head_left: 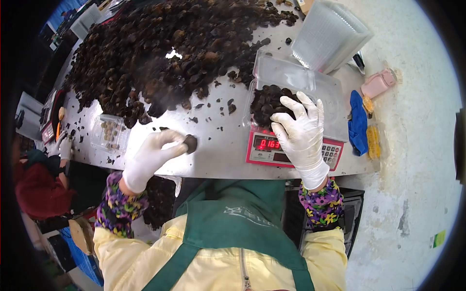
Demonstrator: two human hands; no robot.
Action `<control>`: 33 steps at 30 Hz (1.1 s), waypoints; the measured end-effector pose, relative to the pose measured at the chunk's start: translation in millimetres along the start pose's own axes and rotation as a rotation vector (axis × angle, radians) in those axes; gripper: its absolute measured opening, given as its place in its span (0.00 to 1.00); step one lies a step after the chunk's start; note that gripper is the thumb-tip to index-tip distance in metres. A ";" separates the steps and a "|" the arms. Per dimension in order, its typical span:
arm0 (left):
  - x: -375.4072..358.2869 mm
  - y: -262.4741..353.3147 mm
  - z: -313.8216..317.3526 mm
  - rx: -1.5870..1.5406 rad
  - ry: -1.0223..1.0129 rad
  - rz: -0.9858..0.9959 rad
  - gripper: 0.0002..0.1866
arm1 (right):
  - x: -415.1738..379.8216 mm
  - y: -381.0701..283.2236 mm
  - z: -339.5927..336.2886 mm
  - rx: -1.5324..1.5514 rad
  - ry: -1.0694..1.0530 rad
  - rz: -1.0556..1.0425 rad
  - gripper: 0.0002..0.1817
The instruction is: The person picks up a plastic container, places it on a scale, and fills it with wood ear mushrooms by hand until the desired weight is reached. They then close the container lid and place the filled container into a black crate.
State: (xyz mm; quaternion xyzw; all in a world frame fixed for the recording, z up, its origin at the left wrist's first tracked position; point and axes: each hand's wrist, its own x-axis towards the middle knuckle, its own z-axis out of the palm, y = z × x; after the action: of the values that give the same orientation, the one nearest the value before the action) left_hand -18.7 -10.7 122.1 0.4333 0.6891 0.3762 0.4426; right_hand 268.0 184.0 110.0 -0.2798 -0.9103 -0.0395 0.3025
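a: head view only. left hand at about 7 o'clock from the frame centre, white glove, fingers pinched closed around one dark mushroom, low over the counter.

b: right hand?

a: right hand at 4 o'clock from centre, fingers spread open and flat, pressing on the dark mushrooms in the clear tray. not gripping anything. tray sits on the scale, lid flipped back toward 1 o'clock.

b: how to do this bit well?

a: my read: lift the right palm before trusting the red display, hand weight skews it. add the single piece gently at the open side of the tray, 9 o'clock edge, so nothing rolls off. one piece at a time near the target weight.

b: look of the piece?

a: small, roundish, dark brown to near black, wrinkly, dry looking. same as the big heap filling 10 to 12 o'clock of the counter.

b: anything else?

a: stack of empty clear trays at 1 o'clock, blue cloth at 3 o'clock just beside the scale, another small tray at 9 o'clock with pale bits inside. another person's gloved hand at the far 9 o'clock edge.
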 end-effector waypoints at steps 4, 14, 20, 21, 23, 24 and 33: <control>-67.3 -58.8 -22.6 -0.147 0.177 -0.128 0.06 | -2.4 8.2 -2.6 0.110 -0.016 -0.022 0.08; -74.2 -87.2 9.4 -0.559 0.217 -0.259 0.04 | 2.5 -68.9 -20.3 0.725 -0.048 0.032 0.19; -23.8 -48.3 65.6 -0.601 -0.058 -0.159 0.08 | -35.8 -110.7 41.2 1.213 -0.560 0.507 0.19; -21.0 -43.4 67.2 -0.607 -0.076 -0.155 0.08 | -40.0 -108.1 45.6 1.401 -0.610 0.620 0.17; -17.0 -35.2 70.4 -0.569 -0.103 -0.172 0.10 | -44.3 -103.8 45.6 1.461 -0.562 0.673 0.16; -14.9 -36.3 72.7 -0.573 -0.114 -0.171 0.10 | -45.7 -101.7 45.5 1.535 -0.514 0.711 0.14; -18.1 -35.9 79.9 -0.620 -0.053 -0.188 0.13 | -48.2 -100.4 50.2 1.533 -0.498 0.766 0.12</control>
State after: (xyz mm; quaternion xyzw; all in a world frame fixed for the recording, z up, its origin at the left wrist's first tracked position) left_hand 50.9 -29.1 68.9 0.2222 0.5669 0.5141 0.6041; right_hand 219.8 88.4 51.2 -0.2859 -0.5700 0.7458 0.1925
